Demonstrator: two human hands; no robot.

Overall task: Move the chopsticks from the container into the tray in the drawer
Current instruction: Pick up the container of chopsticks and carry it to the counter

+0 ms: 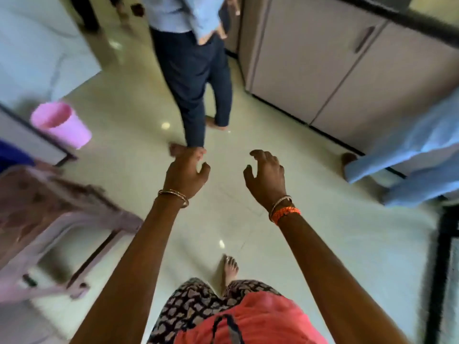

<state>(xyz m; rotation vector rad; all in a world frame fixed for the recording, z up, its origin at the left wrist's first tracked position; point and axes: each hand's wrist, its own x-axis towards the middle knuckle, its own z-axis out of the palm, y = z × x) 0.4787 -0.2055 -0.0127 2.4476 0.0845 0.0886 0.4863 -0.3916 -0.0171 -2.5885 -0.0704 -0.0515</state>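
Both of my arms reach out in front of me over a pale tiled floor. My left hand [186, 170] hangs with loosely curled fingers and holds nothing. My right hand [267, 173] is beside it, fingers spread and bent, also holding nothing. No chopsticks, container, drawer or tray appear in the head view. The picture is blurred by motion.
A person in dark trousers [196, 78] stands just ahead on the floor. Grey cabinet doors [330, 63] run along the right. A second person in light blue [407, 160] is at the right edge. A pink bin [62, 125] and a plastic chair [49, 219] stand at left.
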